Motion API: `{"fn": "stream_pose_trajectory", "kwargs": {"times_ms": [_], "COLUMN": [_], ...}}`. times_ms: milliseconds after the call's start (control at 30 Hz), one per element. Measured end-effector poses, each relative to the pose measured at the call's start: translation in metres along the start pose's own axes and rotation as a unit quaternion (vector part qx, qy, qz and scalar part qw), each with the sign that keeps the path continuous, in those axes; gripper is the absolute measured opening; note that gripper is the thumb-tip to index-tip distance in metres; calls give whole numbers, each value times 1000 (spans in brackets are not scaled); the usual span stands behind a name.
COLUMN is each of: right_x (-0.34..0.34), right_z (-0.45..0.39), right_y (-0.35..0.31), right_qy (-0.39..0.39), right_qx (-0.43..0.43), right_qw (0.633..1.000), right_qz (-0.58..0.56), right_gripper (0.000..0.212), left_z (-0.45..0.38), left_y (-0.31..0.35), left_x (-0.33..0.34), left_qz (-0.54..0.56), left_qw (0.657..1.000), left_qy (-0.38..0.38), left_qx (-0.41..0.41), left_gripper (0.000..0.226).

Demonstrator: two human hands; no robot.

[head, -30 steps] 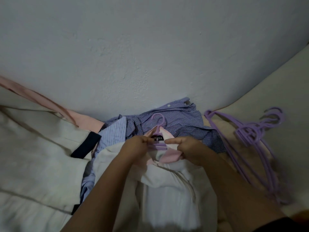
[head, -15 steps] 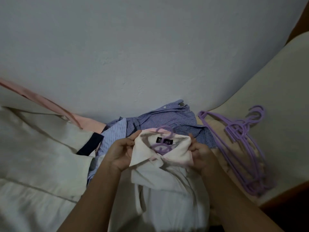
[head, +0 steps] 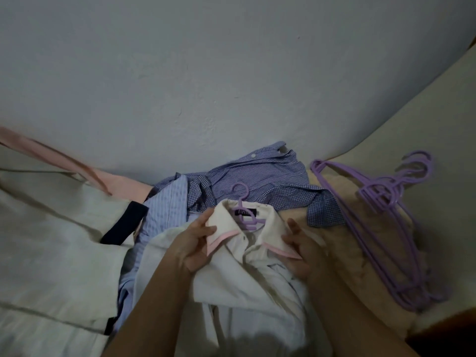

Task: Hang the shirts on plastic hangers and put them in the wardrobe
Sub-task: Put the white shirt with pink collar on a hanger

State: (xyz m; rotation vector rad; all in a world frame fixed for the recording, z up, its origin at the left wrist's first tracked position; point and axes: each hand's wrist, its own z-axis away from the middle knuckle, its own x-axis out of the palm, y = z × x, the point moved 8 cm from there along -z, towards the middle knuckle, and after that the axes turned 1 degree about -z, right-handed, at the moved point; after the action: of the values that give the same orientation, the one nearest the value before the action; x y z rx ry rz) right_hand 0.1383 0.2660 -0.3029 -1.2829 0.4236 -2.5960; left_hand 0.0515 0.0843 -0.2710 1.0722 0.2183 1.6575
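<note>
A white shirt (head: 247,287) with pink collar edging lies on the bed in front of me. A purple plastic hanger (head: 243,202) sits inside its neck, with the hook sticking out above the collar. My left hand (head: 192,243) pinches the left collar tip. My right hand (head: 298,251) grips the right collar tip, its fingers partly under the cloth. Behind the white shirt lie a blue checked shirt (head: 260,179) and a pale blue striped shirt (head: 164,215).
A stack of purple hangers (head: 386,220) lies on the beige cover at the right. A cream pillow (head: 51,240) with a dark band and a pink cloth (head: 121,186) lie at the left. A grey wall (head: 206,73) rises right behind the bed.
The collar, pinched up around the hanger hook a second ago, now lies folded down and spread flat. Both hands slid outward to the collar tips.
</note>
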Motion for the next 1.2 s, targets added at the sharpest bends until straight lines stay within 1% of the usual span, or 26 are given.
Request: {"fn": "stream_pose_trajectory", "kwargs": {"times_ms": [67, 100, 133, 167, 200, 267, 300, 333, 367, 433, 467, 500, 533, 600, 700, 767, 833, 933, 1067, 1133, 1200], "right_x": [-3, -2, 0, 0, -3, -10, -11, -13, -15, -17, -18, -18, -17, -11, -3, 5, 12, 16, 18, 18, 17], "right_z": [-4, -5, -2, -1, 0, 0, 4, 11, 17, 32, 39, 45, 49, 55, 57, 59, 58, 51, 40, 38, 38], "right_y": [6, 9, 10, 11, 9, 7, 8, 12, 15, 27, 33, 38, 40, 45, 51, 54, 57, 55, 54, 55, 56], "right_qy": [-3, -7, -7, 6, 28, 62, 66, 72, 85, 106, 120, 131, 145, 158, 152, 134, 112, 92, 84, 91, 102], "right_qx": [17, 22, 27, 30, 18, -17, -31, -41, -51, -60, -56, -53, -52, -55, -65, -76, -83, -97, -111, -113, -117], "right_qw": [1000, 999, 999, 998, 998, 998, 997, 997, 995, 992, 988, 985, 983, 983, 986, 988, 988, 984, 977, 974, 969], "right_qz": [19, 36, 47, 54, 56, 21, 3, -5, -2, -43, -82, -101, -98, -72, -23, 21, 66, 116, 159, 177, 192], "right_gripper": [46, 39, 27, 21, 19, 22, 21, 20, 18, 15, 15, 16, 16, 18, 27, 30, 31, 39, 39, 34, 26], "left_z": [-6, -11, -12, -12, -10, -3, 4, 13, 22, 41, 49, 55, 59, 58, 53, 47, 43, 41, 40, 39, 40], "left_y": [-4, -4, -2, 2, 4, 5, 4, 5, 7, 13, 12, 9, 4, -7, -10, -8, -7, -7, -16, -21, -25], "left_x": [-8, -14, -18, -21, -23, -28, -25, -23, -20, -10, -4, 2, 9, 22, 41, 46, 49, 46, 38, 34, 29], "left_qz": [0, -13, -43, -73, -95, -90, -96, -125, -195, -346, -377, -378, -370, -362, -413, -458, -496, -517, -512, -503, -481], "left_qw": [1000, 999, 997, 993, 988, 979, 975, 965, 942, 863, 836, 828, 833, 846, 828, 807, 786, 775, 790, 803, 823], "left_qy": [18, 36, 55, 80, 107, 144, 145, 153, 172, 223, 238, 239, 231, 211, 191, 183, 172, 167, 163, 166, 168], "left_qx": [1, 8, 22, 40, 62, 110, 138, 171, 211, 292, 320, 338, 340, 330, 328, 326, 325, 321, 296, 274, 249], "left_gripper": [49, 48, 47, 45, 41, 38, 35, 31, 26, 22, 17, 10, 10, 24, 36, 33, 24, 12, 10, 11, 15]}}
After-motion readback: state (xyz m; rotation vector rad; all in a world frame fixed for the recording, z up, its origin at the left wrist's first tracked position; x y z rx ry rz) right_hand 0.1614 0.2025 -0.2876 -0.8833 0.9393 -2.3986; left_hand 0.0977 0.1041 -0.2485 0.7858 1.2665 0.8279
